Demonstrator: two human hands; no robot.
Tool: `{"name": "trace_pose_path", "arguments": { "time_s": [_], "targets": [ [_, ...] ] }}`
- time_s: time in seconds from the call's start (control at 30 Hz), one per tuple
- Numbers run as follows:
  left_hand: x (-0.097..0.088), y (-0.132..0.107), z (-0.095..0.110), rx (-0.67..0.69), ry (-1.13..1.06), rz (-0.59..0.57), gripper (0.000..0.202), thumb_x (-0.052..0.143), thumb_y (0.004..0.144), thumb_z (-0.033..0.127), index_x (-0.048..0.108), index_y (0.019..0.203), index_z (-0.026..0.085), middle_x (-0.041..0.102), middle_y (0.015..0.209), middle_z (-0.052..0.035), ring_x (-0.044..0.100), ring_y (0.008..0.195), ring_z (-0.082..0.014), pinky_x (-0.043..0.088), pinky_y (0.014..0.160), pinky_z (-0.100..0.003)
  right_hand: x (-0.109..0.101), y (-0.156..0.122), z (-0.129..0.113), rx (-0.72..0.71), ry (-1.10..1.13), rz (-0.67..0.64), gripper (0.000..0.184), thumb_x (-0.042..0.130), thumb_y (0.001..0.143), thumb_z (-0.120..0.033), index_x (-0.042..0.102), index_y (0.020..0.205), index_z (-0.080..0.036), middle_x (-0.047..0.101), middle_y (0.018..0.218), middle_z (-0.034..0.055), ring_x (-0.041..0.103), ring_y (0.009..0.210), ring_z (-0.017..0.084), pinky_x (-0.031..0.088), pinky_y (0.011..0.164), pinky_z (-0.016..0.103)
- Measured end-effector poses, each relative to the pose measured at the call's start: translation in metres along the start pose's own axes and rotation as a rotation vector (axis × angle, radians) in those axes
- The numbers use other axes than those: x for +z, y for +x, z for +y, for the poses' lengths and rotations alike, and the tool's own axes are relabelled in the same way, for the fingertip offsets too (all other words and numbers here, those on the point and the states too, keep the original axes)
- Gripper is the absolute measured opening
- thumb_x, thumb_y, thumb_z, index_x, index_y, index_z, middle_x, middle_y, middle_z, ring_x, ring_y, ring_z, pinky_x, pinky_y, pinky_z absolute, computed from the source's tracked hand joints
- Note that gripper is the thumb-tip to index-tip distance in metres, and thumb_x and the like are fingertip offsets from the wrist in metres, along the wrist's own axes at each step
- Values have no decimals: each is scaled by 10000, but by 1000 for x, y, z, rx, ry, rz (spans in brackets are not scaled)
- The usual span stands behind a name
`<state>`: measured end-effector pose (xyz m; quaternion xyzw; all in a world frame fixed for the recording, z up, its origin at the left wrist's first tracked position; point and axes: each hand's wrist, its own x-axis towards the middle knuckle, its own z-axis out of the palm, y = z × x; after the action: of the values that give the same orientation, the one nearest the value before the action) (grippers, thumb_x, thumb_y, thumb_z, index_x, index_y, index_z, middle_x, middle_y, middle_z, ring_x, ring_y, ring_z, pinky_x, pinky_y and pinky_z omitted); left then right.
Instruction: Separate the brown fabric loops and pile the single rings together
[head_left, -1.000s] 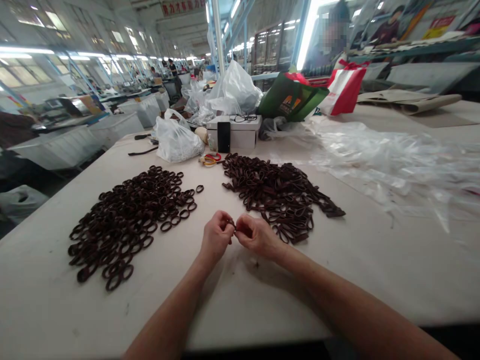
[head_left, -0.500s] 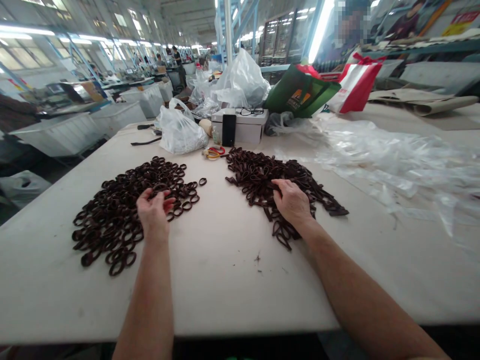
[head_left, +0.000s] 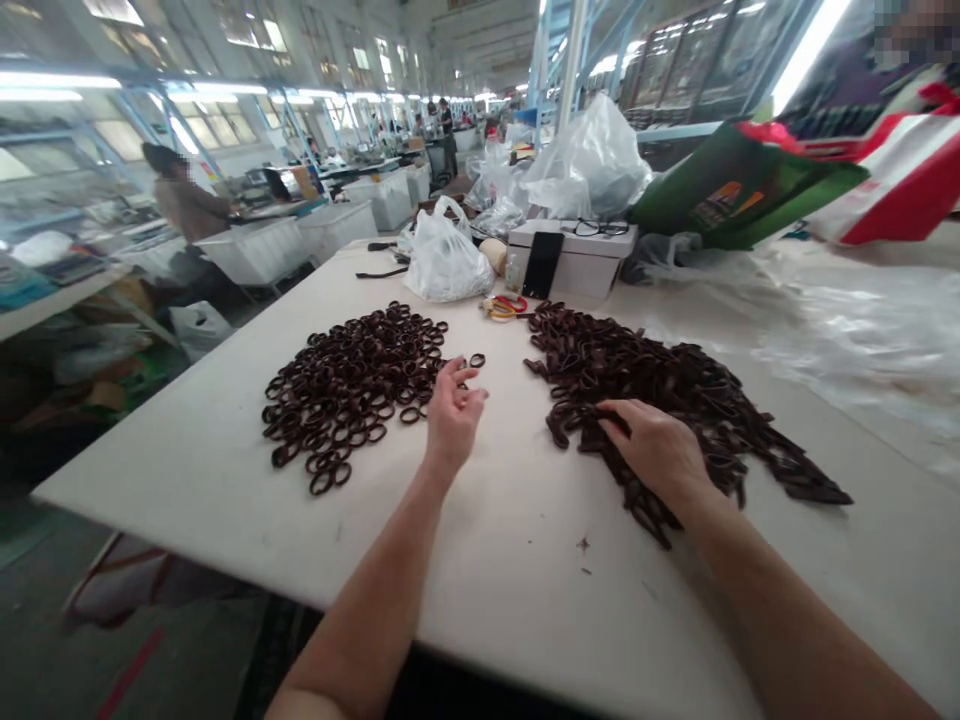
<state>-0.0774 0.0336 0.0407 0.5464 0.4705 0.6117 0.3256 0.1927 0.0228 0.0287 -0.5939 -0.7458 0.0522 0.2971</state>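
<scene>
Two heaps of dark brown strap loops lie on the pale table [head_left: 480,540]. Those in the left heap [head_left: 352,370] are round rings; those in the right heap [head_left: 645,370] look flatter and longer. Between the heaps, beside the left one's right edge, is my left hand [head_left: 454,415], its fingers loosely curled and apart with nothing seen in them. A single ring [head_left: 478,360] lies just beyond its fingertips. My right hand [head_left: 656,445] rests at the near side of the right heap, thumb and fingers pinched on a brown loop, which the hand partly hides.
Behind the heaps are yellow-and-red-handled snips [head_left: 504,307], a black phone [head_left: 543,265] leaning on a white box [head_left: 600,262], and a white plastic bag [head_left: 450,255]. A green bag [head_left: 742,190] and clear plastic sheeting [head_left: 862,320] lie to the right. A person [head_left: 184,195] works at the far left.
The view has turned left. My left hand has moved off the left heap toward the gap between the heaps. My right hand has come to the near side of the right heap.
</scene>
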Motion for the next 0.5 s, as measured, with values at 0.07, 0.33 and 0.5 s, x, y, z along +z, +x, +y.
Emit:
{"name": "trace_pose_path", "arguments": {
  "time_s": [0.07, 0.33, 0.5],
  "targets": [
    [13, -12, 1, -39, 7, -111, 496, 596, 797, 239, 449, 1267, 172, 591, 1099, -92, 616, 733, -117, 497, 619, -202, 3, -3, -6, 0, 175, -5, 250, 507, 824, -259, 687, 984, -191, 694, 1009, 71, 641, 917, 238, 468, 866, 369],
    [31, -38, 6, -122, 59, -378, 267, 613, 819, 264, 598, 1062, 155, 647, 940, -50, 601, 698, -115, 469, 590, -186, 18, -13, -29, 159, 536, -46, 259, 434, 855, -269, 646, 972, -181, 713, 844, 32, 665, 732, 161, 536, 692, 275],
    [37, -46, 8, -177, 49, -507, 185, 612, 822, 288, 638, 943, 150, 644, 803, -19, 555, 610, -97, 414, 540, -172, 14, -16, -40, 236, 673, -75, 280, 512, 841, -383, 672, 918, -167, 676, 770, 26, 617, 680, 149, 510, 636, 251]
  ]
}}
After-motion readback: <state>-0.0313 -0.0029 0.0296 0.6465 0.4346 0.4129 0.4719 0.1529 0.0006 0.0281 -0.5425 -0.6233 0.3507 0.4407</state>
